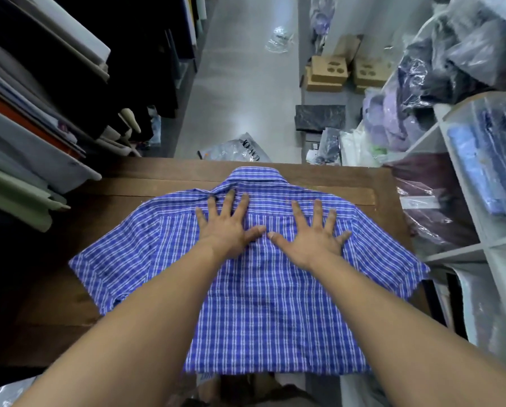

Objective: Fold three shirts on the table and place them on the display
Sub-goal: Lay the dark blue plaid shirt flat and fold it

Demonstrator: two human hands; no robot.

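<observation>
Two bare forearms reached in from the bottom corners of the view and converged over a blue plaid shirt [263,289], which lay spread back-up on a dark wooden table [319,177]. The shirt's hem hung just over the near edge of the table, its short sleeves stretched out to either side, and its collar [253,177] pointed away from the person toward the far edge. The left hand [226,227] rested flat on the upper back of the shirt just below the collar, fingers splayed wide and palm down, gripping nothing. The right hand [312,233] lay beside it in the same way, fingers fanned apart and pressed to the cloth, the two thumbs nearly meeting at the middle of the shirt. To the left of the table, rolls and folded lengths of fabric [34,136] in grey, green, orange and dark tones jutted out from a rack. To the right stood a white shelving unit [463,254] whose compartments held shirts packed in clear plastic, with more bagged garments [451,66] heaped on top of it. Beyond the far edge of the table, a plastic bag [234,149] lay on the pale grey floor [245,69], and farther off some cardboard boxes [328,73] sat along the right side of the aisle.
</observation>
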